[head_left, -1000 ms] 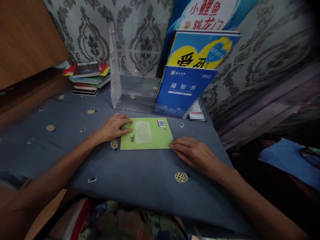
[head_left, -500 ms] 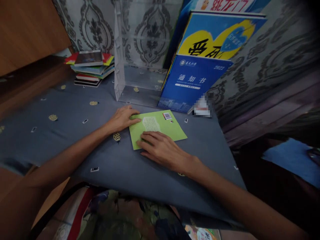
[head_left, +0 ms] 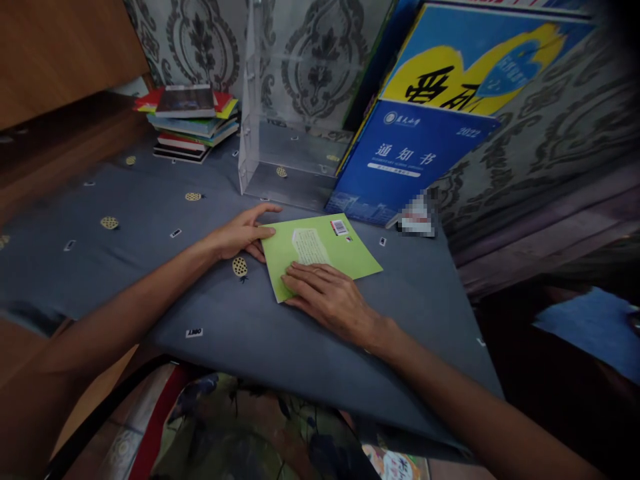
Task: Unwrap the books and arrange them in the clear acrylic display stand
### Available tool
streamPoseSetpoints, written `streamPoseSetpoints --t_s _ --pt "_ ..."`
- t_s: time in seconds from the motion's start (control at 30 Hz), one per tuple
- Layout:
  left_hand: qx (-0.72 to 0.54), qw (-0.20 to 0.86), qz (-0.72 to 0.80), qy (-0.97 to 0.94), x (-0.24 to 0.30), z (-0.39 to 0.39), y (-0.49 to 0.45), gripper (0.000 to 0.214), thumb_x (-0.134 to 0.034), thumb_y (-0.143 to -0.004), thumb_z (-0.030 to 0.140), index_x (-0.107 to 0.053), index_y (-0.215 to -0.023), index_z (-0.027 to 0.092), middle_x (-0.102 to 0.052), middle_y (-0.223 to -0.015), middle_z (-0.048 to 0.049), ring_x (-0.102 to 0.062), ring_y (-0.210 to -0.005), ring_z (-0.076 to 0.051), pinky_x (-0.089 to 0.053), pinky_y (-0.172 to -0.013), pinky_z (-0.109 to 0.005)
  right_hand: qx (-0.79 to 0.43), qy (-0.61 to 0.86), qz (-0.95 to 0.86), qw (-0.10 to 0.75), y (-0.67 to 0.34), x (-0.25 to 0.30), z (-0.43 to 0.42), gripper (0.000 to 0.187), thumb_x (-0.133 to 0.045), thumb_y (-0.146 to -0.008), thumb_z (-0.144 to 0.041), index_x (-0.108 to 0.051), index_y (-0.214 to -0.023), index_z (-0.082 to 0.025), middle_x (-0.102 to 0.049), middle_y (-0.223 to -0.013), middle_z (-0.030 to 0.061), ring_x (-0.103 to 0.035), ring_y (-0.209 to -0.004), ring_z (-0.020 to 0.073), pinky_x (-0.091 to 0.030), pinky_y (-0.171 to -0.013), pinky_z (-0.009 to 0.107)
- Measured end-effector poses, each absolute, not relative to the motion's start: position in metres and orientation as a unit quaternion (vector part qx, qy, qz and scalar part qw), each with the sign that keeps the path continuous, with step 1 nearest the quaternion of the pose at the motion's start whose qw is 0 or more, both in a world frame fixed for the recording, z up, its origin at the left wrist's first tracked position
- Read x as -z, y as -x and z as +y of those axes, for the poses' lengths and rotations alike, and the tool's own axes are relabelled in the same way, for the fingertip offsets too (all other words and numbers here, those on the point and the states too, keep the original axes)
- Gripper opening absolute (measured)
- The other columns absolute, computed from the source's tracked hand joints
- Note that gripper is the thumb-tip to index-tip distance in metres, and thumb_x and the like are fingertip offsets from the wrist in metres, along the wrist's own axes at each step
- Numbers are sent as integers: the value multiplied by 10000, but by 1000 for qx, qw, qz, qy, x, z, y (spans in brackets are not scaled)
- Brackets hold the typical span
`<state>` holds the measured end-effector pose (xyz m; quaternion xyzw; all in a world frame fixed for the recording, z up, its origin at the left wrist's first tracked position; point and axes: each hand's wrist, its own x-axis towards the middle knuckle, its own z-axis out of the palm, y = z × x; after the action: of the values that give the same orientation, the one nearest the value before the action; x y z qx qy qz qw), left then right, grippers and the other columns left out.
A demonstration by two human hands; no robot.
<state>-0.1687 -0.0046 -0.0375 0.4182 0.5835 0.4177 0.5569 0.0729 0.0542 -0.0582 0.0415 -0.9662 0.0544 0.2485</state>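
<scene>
A thin green booklet lies back cover up on the blue-grey patterned cloth, turned a little askew. My left hand touches its left edge, fingers stretched along the upper corner. My right hand rests flat on the booklet's near left corner, fingers extended. Neither hand grips anything.
A clear acrylic book stand stands behind the booklet. Blue and yellow books lean in its right side against the patterned wall. A stack of books lies at the back left. The table's right edge drops off past the booklet.
My right hand moved from the booklet's right edge onto its near left corner. The booklet turned slightly, its right end swinging away. The view moved closer and to the right.
</scene>
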Motion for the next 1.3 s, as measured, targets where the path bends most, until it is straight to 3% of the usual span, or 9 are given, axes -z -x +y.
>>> streamPoseSetpoints --t_s 0.17,0.4,0.67,1.0,1.17,1.3 --pt "-404 617 550 -392 35 -18 164 744 -574 -924 202 -189 -1556 282 -704 -735 7 -717 -615 -154 -606 -612 -261 -61 -39 -966 249 -75 58 53 245 -615 -974 -263 -698 -1158 -125 -735 -1180 165 -669 -1176 280 -572 -943 439" --pt "-380 658 540 -362 35 -17 157 584 -490 -960 202 -304 -1512 233 -726 -705 -15 -737 -600 -167 -580 -547 -217 -49 -34 -968 245 -77 55 51 306 -620 -965 -348 -672 -1187 -144 -701 -1212 175 -620 -1219 304 -542 -955 451" --pt "-358 662 532 -389 39 -18 158 625 -517 -965 285 -257 -1531 243 -712 -647 -3 -725 -566 -171 -547 -508 -206 -43 -15 -966 255 -75 54 47 191 -509 -1006 -212 -694 -1007 -166 -712 -889 92 -637 -858 222 -527 -756 358" --pt "-255 571 592 -508 28 -17 167 642 -569 -944 362 -339 -1527 220 -631 -512 51 -619 -406 -139 -404 -396 -171 -177 -36 -957 228 -67 45 56 282 -515 -1024 -304 -707 -887 -149 -666 -761 67 -586 -736 184 -491 -682 297" --pt "-268 469 612 -577 24 -20 165 410 -559 -929 382 -627 -1263 154 -581 -497 42 -526 -380 -108 -393 -421 -190 -218 -56 -950 218 -63 46 63 294 -530 -1018 -335 -722 -904 -143 -651 -750 62 -582 -716 175 -474 -652 289" --pt "-262 333 610 -669 25 -22 151 221 -569 -882 279 -713 -1002 161 -585 -593 36 -522 -503 -88 -373 -523 -199 -241 -55 -949 195 -64 43 65 285 -541 -1013 -328 -725 -941 -124 -646 -760 63 -592 -730 172 -474 -646 280"
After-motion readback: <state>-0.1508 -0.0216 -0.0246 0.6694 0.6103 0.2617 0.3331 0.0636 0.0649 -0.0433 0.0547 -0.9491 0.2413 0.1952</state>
